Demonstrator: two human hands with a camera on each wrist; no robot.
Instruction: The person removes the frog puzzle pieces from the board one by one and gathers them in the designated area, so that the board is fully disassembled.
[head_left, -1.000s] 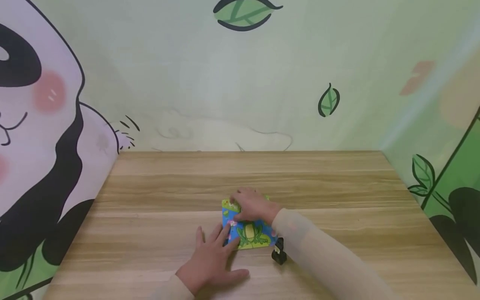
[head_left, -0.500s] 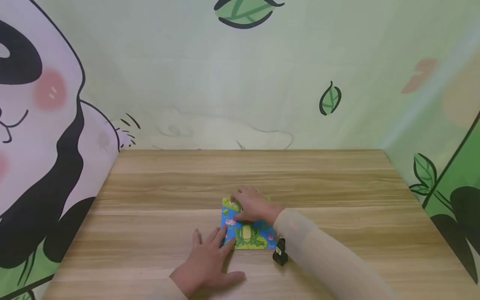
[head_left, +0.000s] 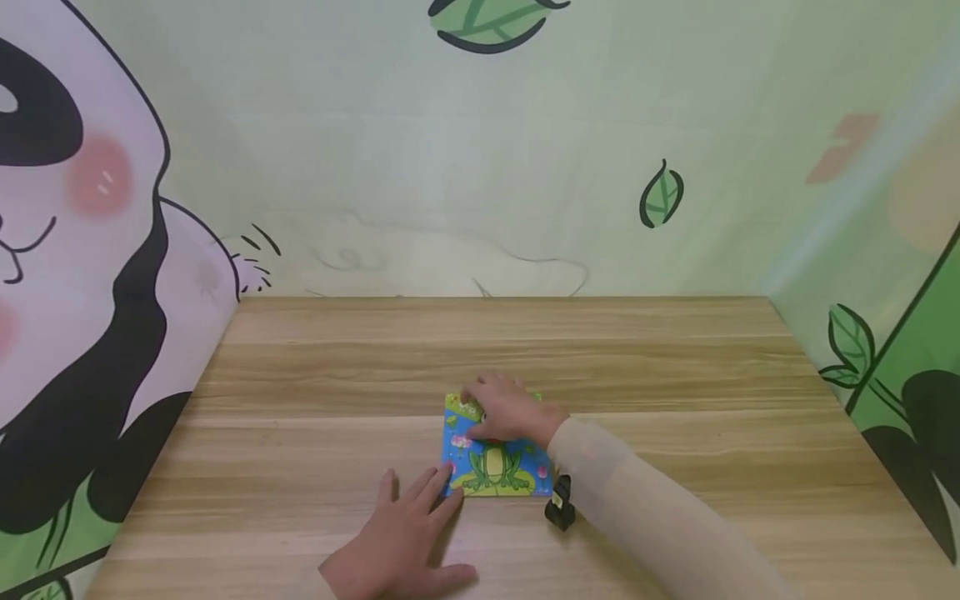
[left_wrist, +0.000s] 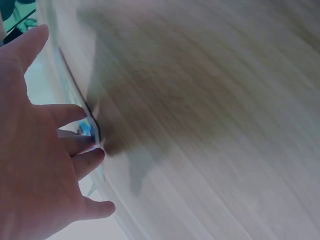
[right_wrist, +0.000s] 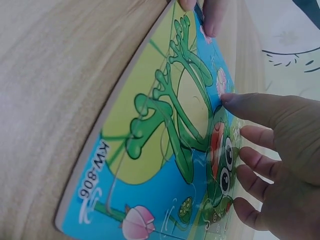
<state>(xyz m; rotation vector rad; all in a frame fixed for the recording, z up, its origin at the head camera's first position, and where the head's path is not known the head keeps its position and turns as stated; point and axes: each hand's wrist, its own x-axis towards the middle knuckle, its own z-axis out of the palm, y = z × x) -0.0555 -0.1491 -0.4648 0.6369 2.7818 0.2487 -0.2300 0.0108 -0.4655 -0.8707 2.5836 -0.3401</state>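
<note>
A flat frog jigsaw puzzle (head_left: 498, 475), blue and yellow-green, lies on the wooden table. My right hand (head_left: 504, 410) is spread over its upper half. In the right wrist view, the thumb and fingertips of that hand (right_wrist: 290, 165) press on the picture around the frog's head, and seams between pieces show. "KW-806" is printed near one corner. My left hand (head_left: 397, 533) reaches to the lower left corner with straight, spread fingers, their tips right at the puzzle's edge. The left wrist view shows the left hand (left_wrist: 45, 150) at the puzzle's thin edge, the thumb held apart.
A small black object (head_left: 560, 504) is beside the right sleeve (head_left: 645, 500), near the puzzle's lower right corner. The wooden table (head_left: 300, 367) ends at a wall (head_left: 360, 150) painted with leaves and a panda (head_left: 97, 250).
My left hand has slid down and to the left, baring more of the puzzle's lower left corner. The puzzle has turned slightly and sits straighter. My right hand stays on it.
</note>
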